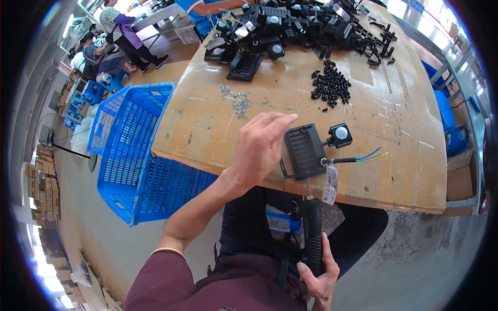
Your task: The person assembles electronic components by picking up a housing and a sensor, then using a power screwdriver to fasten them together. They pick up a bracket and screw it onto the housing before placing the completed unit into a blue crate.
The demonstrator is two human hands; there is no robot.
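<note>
A: Hands first. What is each one on?

B: In the head view the left hand [258,147] hovers over the near edge of the wooden table [207,119], fingers extended and close together, tips at the left edge of a black floodlight housing [305,151]. Whether the fingertips press on it or only hang just above, I cannot tell. The right hand [319,272] is low, near the person's lap, its fingers wrapped tightly round the handle of a black electric screwdriver [312,233].

A: Where does the tool point?

B: It stands upright, and its thin bit reaches up to the near edge of the housing.

A: And the housing itself?

B: It lies ribbed back up at the near edge of the table, slightly right of centre. A small black sensor head [340,135] with a white dome sits at its far right corner. A short cable [358,158] leaves its right side, ending in bare blue and yellow-green wires. A white paper tag [330,185] hangs from it over the table edge.

A: What else is on the table?

B: Farther off, a scatter of small silver screws [237,99] on the left, a heap of small black parts [330,83] on the right, and a pile of more black floodlights [290,26] at the far end.

A: Beside the table?

B: A blue plastic crate [129,150] stands on the floor to the left. Other people [122,31] work well away at the far left.
</note>
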